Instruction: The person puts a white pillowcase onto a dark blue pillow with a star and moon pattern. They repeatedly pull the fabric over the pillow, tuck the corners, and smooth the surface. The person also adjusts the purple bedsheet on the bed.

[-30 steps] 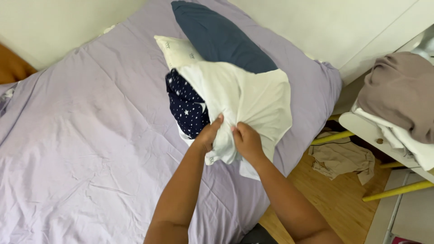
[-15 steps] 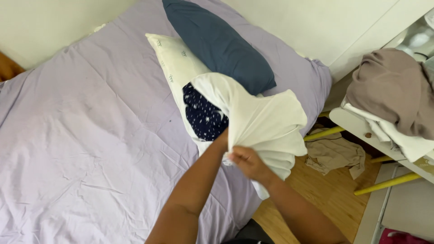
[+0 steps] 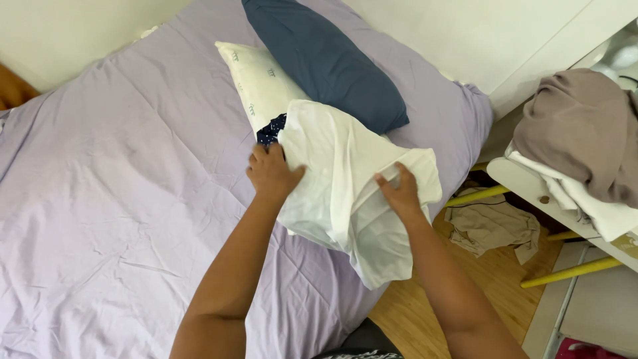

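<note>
Item one, as I log it from my remote station: a white cotton pillowcase (image 3: 352, 179), soft and creased, lying across the right-hand part of a bed covered in a pale lilac quilted bedspread (image 3: 119, 199), its lower end hanging over the bed's edge above the wooden floor (image 3: 412, 312). A dark navy fabric with small white dots (image 3: 271, 129) shows at the pillowcase's upper left corner, mostly covered by it. My left hand (image 3: 271, 174) is clenched on the pillowcase's left edge, just below the navy fabric; my right hand (image 3: 401, 193) pinches a fold near the right edge. Item two: a cream pillow with small grey-green printed marks (image 3: 259, 86), lying beside and partly under the pillowcase. Item three: a dark blue oblong pillow (image 3: 325, 60), touching the cream pillow at the head of the bed. Item four: a beige crumpled cloth (image 3: 495, 226) on the floor, near yellow legs of a white chair (image 3: 525, 183). Item five: a taupe garment (image 3: 578, 126) heaped over white cloth on that chair. No packages or signs that I can make out.
</note>
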